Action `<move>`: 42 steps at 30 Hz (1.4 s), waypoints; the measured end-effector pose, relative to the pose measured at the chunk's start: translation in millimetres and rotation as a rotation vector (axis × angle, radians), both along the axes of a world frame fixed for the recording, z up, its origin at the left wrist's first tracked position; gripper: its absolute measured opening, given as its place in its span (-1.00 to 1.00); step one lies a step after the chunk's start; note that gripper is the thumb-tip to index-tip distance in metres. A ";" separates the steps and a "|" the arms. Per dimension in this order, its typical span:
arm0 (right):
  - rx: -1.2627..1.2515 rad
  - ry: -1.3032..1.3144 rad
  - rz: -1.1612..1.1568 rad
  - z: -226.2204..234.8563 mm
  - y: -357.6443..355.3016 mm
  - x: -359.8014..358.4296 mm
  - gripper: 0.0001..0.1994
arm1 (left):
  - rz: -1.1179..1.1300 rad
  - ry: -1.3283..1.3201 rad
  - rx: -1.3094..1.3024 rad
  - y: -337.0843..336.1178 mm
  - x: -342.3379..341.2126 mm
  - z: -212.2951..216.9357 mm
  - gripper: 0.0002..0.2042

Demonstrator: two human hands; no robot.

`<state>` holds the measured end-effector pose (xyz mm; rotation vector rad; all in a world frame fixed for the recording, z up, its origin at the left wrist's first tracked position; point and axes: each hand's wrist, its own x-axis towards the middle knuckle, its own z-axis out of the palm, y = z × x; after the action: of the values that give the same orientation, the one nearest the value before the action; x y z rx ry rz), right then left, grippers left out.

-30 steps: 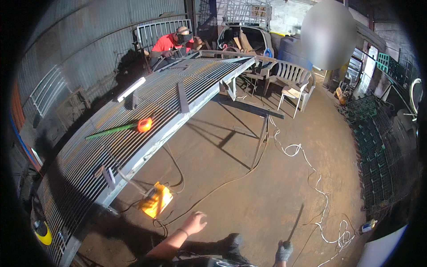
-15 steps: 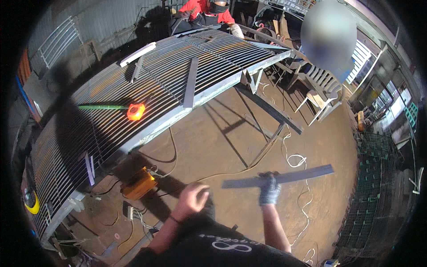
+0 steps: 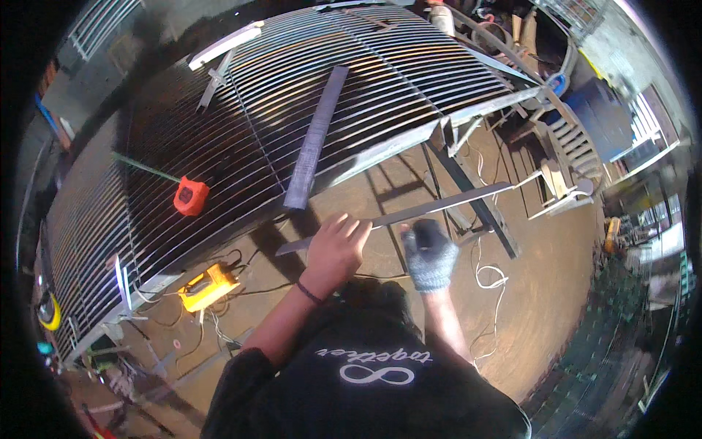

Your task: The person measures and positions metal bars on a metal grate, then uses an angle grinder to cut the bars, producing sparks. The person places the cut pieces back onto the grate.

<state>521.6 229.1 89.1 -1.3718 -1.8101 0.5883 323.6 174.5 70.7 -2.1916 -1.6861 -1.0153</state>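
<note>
A long, thin metal flat bar (image 3: 446, 203) is held slantwise before me, its right end farther away. My bare left hand (image 3: 338, 245) has its fingers closed over the bar's left part, and a dark band circles the wrist. Just below the bar's middle is my right hand (image 3: 430, 256) in a grey knit glove with dark fingers. Blur leaves it unclear whether those fingers touch the bar. A second, wider flat bar (image 3: 316, 139) lies across the slatted metal table (image 3: 398, 143) beyond my left hand. An orange tape measure (image 3: 191, 196) rests there too, its green blade drawn out leftward.
A yellow-orange box-shaped device (image 3: 208, 287) with cables stands below the table's near edge. White cord (image 3: 491, 276) winds over the brown floor on the right. A slatted chair (image 3: 578, 150) stands at the far right, near the table's angled metal leg (image 3: 486, 216).
The held bar has risen toward the table and tilted more. My left hand has come onto it, while my right hand has moved up. The view has shifted, and the far person's upper body is out of sight.
</note>
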 end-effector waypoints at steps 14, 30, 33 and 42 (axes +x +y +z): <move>0.808 -0.594 0.595 41.7 275.7 21.2 -0.76 | 0.192 -0.208 -0.121 170.5 21.7 6.8 -0.62; 0.689 -0.323 0.873 -34.6 323.6 -47.7 -0.79 | 0.487 -0.088 -0.107 173.2 -18.3 2.1 -0.65; 0.697 -0.336 0.864 -45.5 327.1 -51.3 -0.80 | 0.468 -0.123 -0.099 178.4 -24.4 -13.7 -0.65; 0.612 -0.245 0.919 -76.6 303.3 -86.8 -0.72 | 0.458 -0.079 -0.037 147.8 -60.2 -40.8 -0.68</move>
<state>434.8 532.4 12.6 -0.1597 -2.5148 0.2523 263.4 322.3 29.9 -1.6772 -2.1194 -0.9546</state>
